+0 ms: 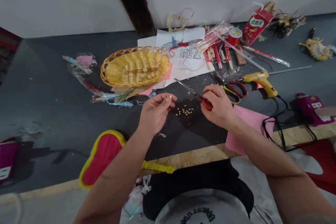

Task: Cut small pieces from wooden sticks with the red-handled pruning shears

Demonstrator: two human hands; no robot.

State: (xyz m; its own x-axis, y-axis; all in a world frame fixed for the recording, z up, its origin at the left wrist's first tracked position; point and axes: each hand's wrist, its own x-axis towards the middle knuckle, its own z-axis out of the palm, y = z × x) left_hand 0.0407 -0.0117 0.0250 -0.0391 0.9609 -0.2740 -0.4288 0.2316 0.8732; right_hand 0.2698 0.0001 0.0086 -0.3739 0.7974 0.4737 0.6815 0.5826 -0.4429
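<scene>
a dark grey work table (pixel 52 112) with a raw plywood edge (pixel 189 157) fills most of the view, set against a white wall (pixel 65 0). the person's forearms cross the lower frame, and the left one hides part of a red padded piece with a yellow rim (pixel 101 157). the right hand (pixel 217 106) covers much of a slim pointed metal tool (pixel 185 88) with a red grip, so i cannot tell whether it is tweezers or narrow scissors. a woven yellow basket (pixel 135 66) sits on the table, holding a few small pale bits (pixel 144 75) too small to make out clearly. just beside it lie sheets of paper with line drawings (pixel 181 56), and beyond them are a red packet (pixel 254 26) and a spool of red tape (pixel 235 36). to the right, a yellow hot glue gun (pixel 259 82) lies near scissors with red and yellow handles (pixel 235 89), and a pink paper sheet (pixel 249 129) lies under the right wrist. the left hand (pixel 154 112) has its thumb and forefinger pinched narrow on a tiny pale bead (pixel 170 96), while the right fingers (pixel 212 92) curl closed around the tool. between the hands, a small heap of pale beads (pixel 184 111) rests on the table.
</scene>
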